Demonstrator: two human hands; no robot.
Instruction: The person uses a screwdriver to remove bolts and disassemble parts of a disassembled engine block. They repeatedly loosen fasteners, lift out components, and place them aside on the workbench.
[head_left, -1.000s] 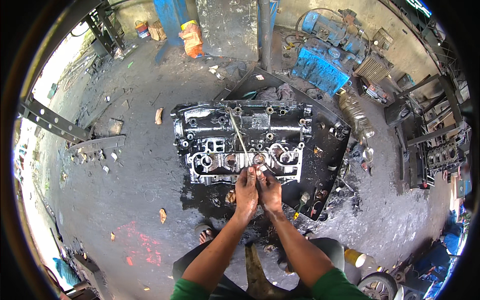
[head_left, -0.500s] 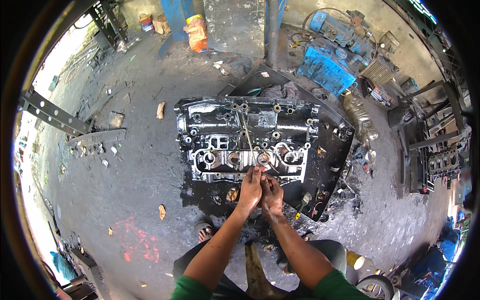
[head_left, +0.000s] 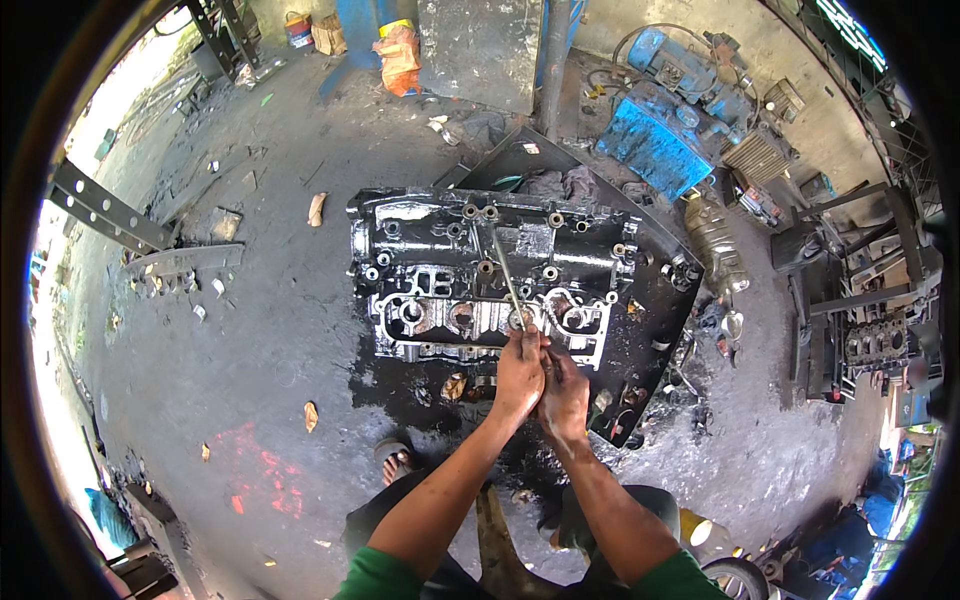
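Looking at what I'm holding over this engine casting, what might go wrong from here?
Your left hand and right hand are bare and look grimy, so the thin metal rod could slip. If it does, it might scratch the pale metal rim of the engine casting. And the toes of your left foot are uncovered, so anything dropped there could hurt them.

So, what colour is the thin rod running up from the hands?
The thin rod is pale metallic grey, seen best in the head view.
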